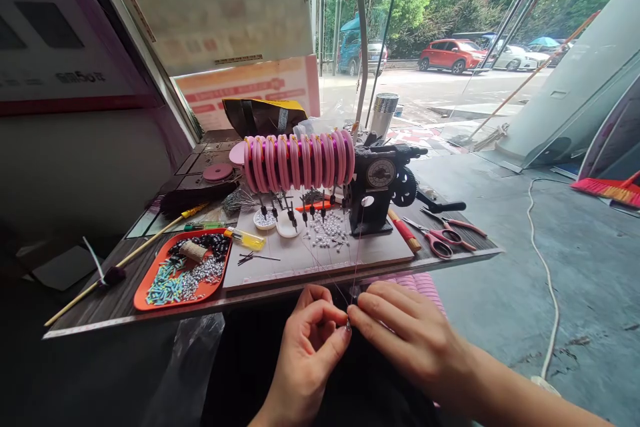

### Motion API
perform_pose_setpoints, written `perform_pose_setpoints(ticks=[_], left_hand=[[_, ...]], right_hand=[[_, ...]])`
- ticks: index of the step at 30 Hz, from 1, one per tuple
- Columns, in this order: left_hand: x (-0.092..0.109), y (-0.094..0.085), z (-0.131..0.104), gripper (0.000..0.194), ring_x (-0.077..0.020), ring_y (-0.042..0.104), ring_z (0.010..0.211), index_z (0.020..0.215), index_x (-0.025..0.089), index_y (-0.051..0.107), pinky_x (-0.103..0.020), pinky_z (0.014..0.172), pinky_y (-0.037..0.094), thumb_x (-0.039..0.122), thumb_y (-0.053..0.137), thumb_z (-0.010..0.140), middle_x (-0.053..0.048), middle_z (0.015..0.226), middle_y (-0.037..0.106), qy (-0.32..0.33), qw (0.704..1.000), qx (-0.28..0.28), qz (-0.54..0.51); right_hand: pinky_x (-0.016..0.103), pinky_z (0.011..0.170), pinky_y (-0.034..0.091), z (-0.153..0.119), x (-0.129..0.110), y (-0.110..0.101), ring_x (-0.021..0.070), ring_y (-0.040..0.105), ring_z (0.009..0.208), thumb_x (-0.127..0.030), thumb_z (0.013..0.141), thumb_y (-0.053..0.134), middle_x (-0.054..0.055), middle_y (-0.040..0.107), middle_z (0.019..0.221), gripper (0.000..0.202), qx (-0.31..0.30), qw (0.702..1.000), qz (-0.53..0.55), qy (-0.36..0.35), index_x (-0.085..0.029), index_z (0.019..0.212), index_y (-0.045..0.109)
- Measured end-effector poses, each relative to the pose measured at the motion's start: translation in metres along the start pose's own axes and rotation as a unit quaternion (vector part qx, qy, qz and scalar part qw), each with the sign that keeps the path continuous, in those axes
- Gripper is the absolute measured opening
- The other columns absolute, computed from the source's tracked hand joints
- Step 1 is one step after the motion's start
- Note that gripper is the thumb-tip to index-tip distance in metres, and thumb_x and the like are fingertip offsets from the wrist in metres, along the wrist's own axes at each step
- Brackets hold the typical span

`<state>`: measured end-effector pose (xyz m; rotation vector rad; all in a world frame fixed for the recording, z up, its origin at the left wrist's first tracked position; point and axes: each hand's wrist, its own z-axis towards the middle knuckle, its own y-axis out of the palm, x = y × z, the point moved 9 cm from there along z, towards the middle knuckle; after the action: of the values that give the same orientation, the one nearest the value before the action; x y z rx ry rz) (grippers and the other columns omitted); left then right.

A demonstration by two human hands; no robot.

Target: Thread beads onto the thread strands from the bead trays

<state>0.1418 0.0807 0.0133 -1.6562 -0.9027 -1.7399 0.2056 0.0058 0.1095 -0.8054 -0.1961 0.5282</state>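
Just beyond the table's front edge, my left hand (313, 353) is closed, thumb and index fingertip pinching thin threads (355, 267). A tiny shiny spot shows at that pinch, too small to name. My right hand (413, 330) meets it from the right, fingers pressed together on the same threads. From the fingertips these strands run up toward a row of pink spools (300, 161) on a black hand-crank winding machine (373, 193). Below the spools hang several small dark weights (293, 219). White beads (327, 230) lie scattered on a pale board (270, 271) under them.
An orange tray (143, 297) with several kinds of beads stands left, near a yellow lighter (245, 239) and a long stick (120, 263). Scissors (440, 243) and pliers (465, 223) lie at right. A white cable (543, 260) crosses the floor.
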Motion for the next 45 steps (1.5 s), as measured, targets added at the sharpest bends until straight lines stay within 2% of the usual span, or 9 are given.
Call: perform_pose_setpoints(ticks=[7, 10, 16, 19, 22, 26, 29, 34, 45], left_hand=[[0.003, -0.001, -0.001, 0.013, -0.0113, 0.042, 0.068, 0.066, 0.018, 0.062, -0.02, 0.057, 0.035, 0.028, 0.063, 0.074, 0.0, 0.082, 0.041, 0.007, 1.0, 0.018, 0.022], [0.006, -0.004, -0.001, 0.014, -0.0129, 0.043, 0.072, 0.064, 0.018, 0.062, -0.02, 0.061, 0.037, 0.027, 0.063, 0.074, -0.001, 0.081, 0.043, 0.017, 0.998, 0.03, 0.044], [0.002, -0.006, 0.0, 0.015, -0.0133, 0.044, 0.071, 0.063, 0.017, 0.063, -0.021, 0.059, 0.036, 0.029, 0.064, 0.072, -0.002, 0.08, 0.044, 0.005, 0.999, 0.04, 0.014], [-0.001, -0.007, 0.001, 0.016, -0.0132, 0.043, 0.07, 0.061, 0.016, 0.062, -0.021, 0.059, 0.036, 0.029, 0.065, 0.071, -0.002, 0.08, 0.043, -0.011, 0.999, 0.046, -0.003], [-0.002, -0.008, 0.001, 0.016, -0.0133, 0.043, 0.07, 0.059, 0.016, 0.062, -0.02, 0.056, 0.034, 0.027, 0.065, 0.07, -0.001, 0.077, 0.043, -0.016, 0.999, 0.051, -0.01], [-0.007, -0.004, 0.0, 0.003, -0.0079, 0.037, 0.058, 0.064, 0.017, 0.062, -0.02, 0.05, 0.03, 0.015, 0.061, 0.066, 0.0, 0.082, 0.043, -0.047, 0.998, 0.03, -0.033], [-0.008, -0.004, 0.0, 0.012, -0.0084, 0.037, 0.06, 0.062, 0.017, 0.061, -0.02, 0.052, 0.03, 0.007, 0.056, 0.06, 0.0, 0.081, 0.042, -0.057, 0.997, 0.031, -0.033], [-0.007, -0.003, 0.0, 0.013, -0.0106, 0.038, 0.065, 0.061, 0.017, 0.059, -0.02, 0.056, 0.031, 0.006, 0.053, 0.058, 0.001, 0.077, 0.042, -0.061, 0.997, 0.034, -0.038], [-0.007, -0.002, -0.001, 0.011, -0.0094, 0.036, 0.061, 0.061, 0.017, 0.06, -0.02, 0.052, 0.03, 0.007, 0.055, 0.059, 0.0, 0.079, 0.042, -0.069, 0.996, 0.027, -0.046]], right_hand=[[0.03, 0.065, 0.048, -0.003, -0.001, 0.008, 0.0166, 0.056, 0.067, -0.008, 0.091, 0.036, 0.008, 0.06, 0.068, 0.03, -0.016, 0.998, 0.063, -0.005, -0.012, 0.078, 0.063], [0.026, 0.061, 0.047, -0.007, 0.016, 0.014, 0.0153, 0.057, 0.067, -0.014, 0.092, 0.041, 0.007, 0.062, 0.073, 0.022, -0.029, 0.985, 0.155, 0.07, -0.013, 0.087, 0.063], [0.02, 0.057, 0.045, -0.03, 0.06, 0.037, 0.0125, 0.058, 0.062, -0.025, 0.082, 0.06, 0.001, 0.063, 0.067, 0.012, -0.029, 0.872, 0.358, 0.333, -0.017, 0.074, 0.063], [0.021, 0.058, 0.045, -0.036, 0.064, 0.047, 0.0131, 0.057, 0.064, -0.027, 0.081, 0.059, 0.001, 0.062, 0.068, 0.015, -0.024, 0.823, 0.418, 0.384, -0.015, 0.073, 0.062], [0.021, 0.059, 0.044, -0.035, 0.062, 0.053, 0.0125, 0.055, 0.065, -0.027, 0.082, 0.058, 0.0, 0.06, 0.069, 0.015, -0.029, 0.803, 0.448, 0.392, -0.015, 0.073, 0.059], [0.021, 0.06, 0.042, -0.03, 0.061, 0.054, 0.0119, 0.053, 0.064, -0.025, 0.083, 0.057, 0.0, 0.058, 0.068, 0.015, -0.041, 0.805, 0.453, 0.38, -0.015, 0.072, 0.058], [0.021, 0.06, 0.041, -0.024, 0.058, 0.055, 0.0117, 0.053, 0.064, -0.023, 0.084, 0.056, -0.001, 0.058, 0.067, 0.015, -0.068, 0.817, 0.445, 0.361, -0.015, 0.072, 0.059], [0.021, 0.059, 0.04, -0.021, 0.055, 0.058, 0.0122, 0.053, 0.063, -0.022, 0.084, 0.057, -0.001, 0.059, 0.067, 0.014, -0.108, 0.83, 0.425, 0.344, -0.015, 0.073, 0.061], [0.019, 0.057, 0.039, -0.017, 0.05, 0.054, 0.0106, 0.052, 0.062, -0.022, 0.084, 0.057, -0.002, 0.059, 0.067, 0.013, -0.122, 0.865, 0.371, 0.314, -0.015, 0.074, 0.062]])
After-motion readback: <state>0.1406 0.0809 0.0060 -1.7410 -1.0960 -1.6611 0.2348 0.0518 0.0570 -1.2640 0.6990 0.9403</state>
